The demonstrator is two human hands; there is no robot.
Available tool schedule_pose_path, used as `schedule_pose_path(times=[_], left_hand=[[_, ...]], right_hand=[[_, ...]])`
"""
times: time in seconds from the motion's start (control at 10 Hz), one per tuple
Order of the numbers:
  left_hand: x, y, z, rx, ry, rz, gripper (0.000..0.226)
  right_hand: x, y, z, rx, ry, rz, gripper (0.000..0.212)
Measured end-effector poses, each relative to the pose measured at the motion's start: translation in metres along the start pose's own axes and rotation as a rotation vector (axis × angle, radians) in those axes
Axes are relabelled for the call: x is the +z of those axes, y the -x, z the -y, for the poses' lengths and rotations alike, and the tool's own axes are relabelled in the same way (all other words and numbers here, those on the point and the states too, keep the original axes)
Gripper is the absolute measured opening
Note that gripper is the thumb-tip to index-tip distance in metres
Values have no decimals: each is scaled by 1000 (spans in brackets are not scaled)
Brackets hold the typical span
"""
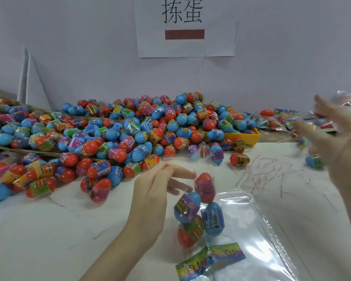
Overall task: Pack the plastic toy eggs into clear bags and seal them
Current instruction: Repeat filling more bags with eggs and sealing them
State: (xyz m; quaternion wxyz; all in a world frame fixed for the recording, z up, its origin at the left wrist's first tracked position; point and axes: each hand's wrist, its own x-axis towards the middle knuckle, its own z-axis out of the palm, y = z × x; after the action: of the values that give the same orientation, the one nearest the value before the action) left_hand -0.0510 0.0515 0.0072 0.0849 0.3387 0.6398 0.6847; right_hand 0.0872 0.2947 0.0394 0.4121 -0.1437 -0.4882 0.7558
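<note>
A big heap of red and blue plastic toy eggs (130, 130) covers the back and left of the white table. A clear bag (203, 211) in front of me holds several eggs, with a colourful card (211, 260) at its near end. My left hand (156, 197) pinches the bag's left edge beside the top red egg. My right hand (336, 134) is blurred, raised at the right with fingers spread and nothing in it.
Flat empty clear bags (267, 230) lie to the right of the filled one. A yellow tray (251, 136) sits under the heap's right side, and filled bags (278, 120) lie behind it. Two loose eggs (239, 159) rest mid-table. A cardboard box (18, 148) lies at the left.
</note>
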Motion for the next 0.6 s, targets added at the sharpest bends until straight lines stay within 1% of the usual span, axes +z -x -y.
schedule_pose_path(times=[0.1, 0.2, 0.3, 0.4, 0.5, 0.6], left_hand=[[-1, 0, 0, -6, -4, -4, 36], [-1, 0, 0, -1, 11, -8, 35], [-2, -1, -2, -12, 35, 2, 35], [-3, -2, -4, -45, 89, 20, 34], [-5, -4, -4, -98, 184, 6, 46], [-5, -5, -3, -148, 227, 16, 44]], right_hand=[[30, -3, -2, -8, 409, -103, 66], [48, 1, -7, -91, 586, -297, 49], [64, 11, -11, -33, 14, 64, 39], [60, 13, -24, -3, 471, 189, 73], [71, 16, -38, -118, 928, 401, 88], [84, 24, -41, 268, 752, 713, 88]])
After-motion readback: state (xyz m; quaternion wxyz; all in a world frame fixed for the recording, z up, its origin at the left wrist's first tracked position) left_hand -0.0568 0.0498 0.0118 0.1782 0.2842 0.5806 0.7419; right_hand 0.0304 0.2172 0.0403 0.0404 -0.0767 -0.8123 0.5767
